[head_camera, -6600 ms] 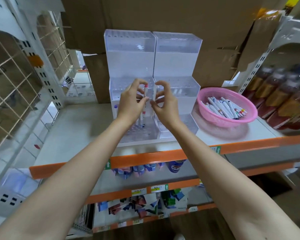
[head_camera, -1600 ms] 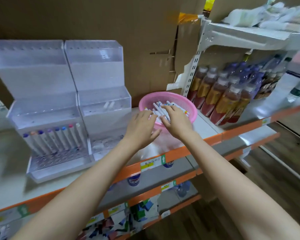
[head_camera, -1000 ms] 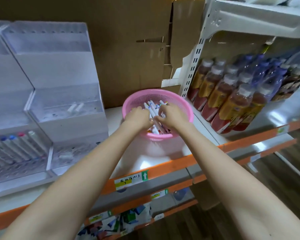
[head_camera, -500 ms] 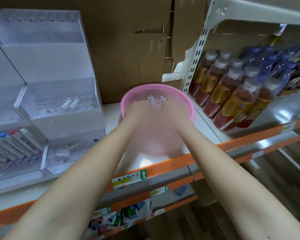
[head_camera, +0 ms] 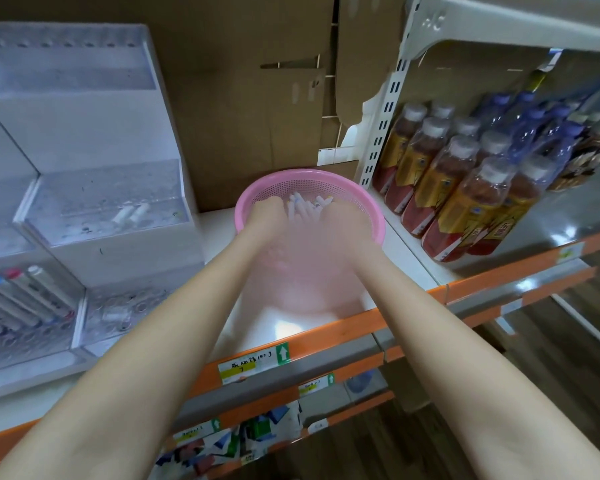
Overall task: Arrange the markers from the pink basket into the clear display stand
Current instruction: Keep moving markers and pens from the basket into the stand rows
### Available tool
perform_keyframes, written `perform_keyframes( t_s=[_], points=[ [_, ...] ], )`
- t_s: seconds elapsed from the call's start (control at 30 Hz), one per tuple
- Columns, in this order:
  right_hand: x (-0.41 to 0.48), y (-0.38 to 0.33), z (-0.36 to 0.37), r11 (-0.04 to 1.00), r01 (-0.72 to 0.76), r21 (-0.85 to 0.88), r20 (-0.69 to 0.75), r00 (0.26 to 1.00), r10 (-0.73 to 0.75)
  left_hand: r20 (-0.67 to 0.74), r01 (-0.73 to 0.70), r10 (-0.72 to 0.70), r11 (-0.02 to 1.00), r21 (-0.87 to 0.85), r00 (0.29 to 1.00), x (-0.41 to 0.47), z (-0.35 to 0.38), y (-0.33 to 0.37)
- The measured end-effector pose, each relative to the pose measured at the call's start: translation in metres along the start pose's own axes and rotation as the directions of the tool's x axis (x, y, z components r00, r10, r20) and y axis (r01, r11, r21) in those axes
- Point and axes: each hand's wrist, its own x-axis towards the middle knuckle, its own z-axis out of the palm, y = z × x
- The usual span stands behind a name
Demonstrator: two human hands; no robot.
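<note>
The pink basket [head_camera: 368, 206] stands on the white shelf, right of the clear display stand [head_camera: 94, 261]. White markers [head_camera: 303, 207] lie inside it. Both hands are down in the basket among the markers: my left hand [head_camera: 265, 216] at its left side, my right hand [head_camera: 345, 221] at its right side. Blur and the basket's near wall hide my fingers, so any grip on a marker is unclear. Several markers [head_camera: 25, 299] with coloured caps lean in the stand's bottom-left tier. Two white markers [head_camera: 132, 213] lie on its middle tier.
Rows of drink bottles [head_camera: 465, 188] fill the neighbouring shelf on the right, past a white perforated upright [head_camera: 383, 129]. Brown cardboard [head_camera: 250, 109] backs the shelf. An orange shelf edge [head_camera: 326, 336] with price labels runs along the front, with lower shelves of goods beneath.
My hands left the display stand and moved right to the basket. Over the last second they sank deeper among the markers, and the view drew slightly closer.
</note>
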Motion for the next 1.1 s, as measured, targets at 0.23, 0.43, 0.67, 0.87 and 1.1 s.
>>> perform_keyframes(
  t_s=[0.23,0.43,0.67,0.87,1.1],
  points=[
    [0.002,0.0,-0.001,0.995,-0.036,0.094,0.014,0.999,0.035,0.041,0.0,0.002,0.999,-0.047,0.999,-0.004,0.002,0.004],
    [-0.004,0.001,-0.006,0.997,-0.02,0.071,0.024,1.0,0.018,-0.069,-0.013,0.01,0.999,-0.045,0.998,-0.004,0.006,0.001],
    [-0.012,-0.007,-0.017,0.975,0.025,0.222,-0.096,0.995,-0.003,-0.25,-0.225,0.134,0.898,-0.379,0.959,-0.013,-0.002,-0.001],
    [-0.023,-0.023,-0.033,0.921,0.169,0.352,-0.219,0.971,-0.095,-0.466,-0.479,0.286,0.796,-0.371,0.837,-0.045,-0.016,0.0],
    [-0.044,-0.061,-0.046,0.83,0.363,0.422,-0.355,0.909,-0.217,-0.617,-0.58,0.37,0.796,-0.177,0.695,-0.079,-0.044,-0.012]
  ],
)
